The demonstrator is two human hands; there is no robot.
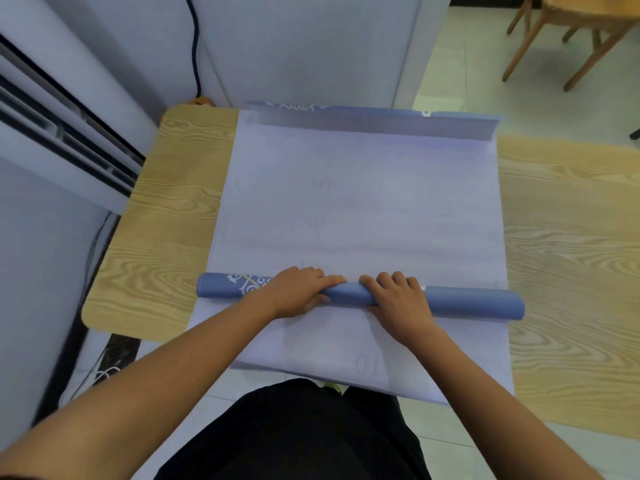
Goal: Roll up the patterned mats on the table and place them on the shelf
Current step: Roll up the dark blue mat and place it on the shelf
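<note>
A mat lies white side up across the wooden table (pixel 162 216), its flat part (pixel 363 209) stretching to the far edge. Its near portion is wound into a blue roll (pixel 471 303) with a white swirl pattern near the left end. My left hand (pixel 298 292) grips the roll left of centre, fingers over the top and thumb beneath. My right hand (pixel 398 296) curls over the roll just right of centre. The far edge of the mat (pixel 374 124) is folded up, showing blue. A white layer (pixel 329 355) hangs over the table's near edge below the roll.
A white appliance with dark slats (pixel 62 133) stands at the left, a white cabinet (pixel 311 46) and a black cable (pixel 195 46) behind the table. A wooden chair (pixel 571 32) is at the far right. No shelf shows in this view.
</note>
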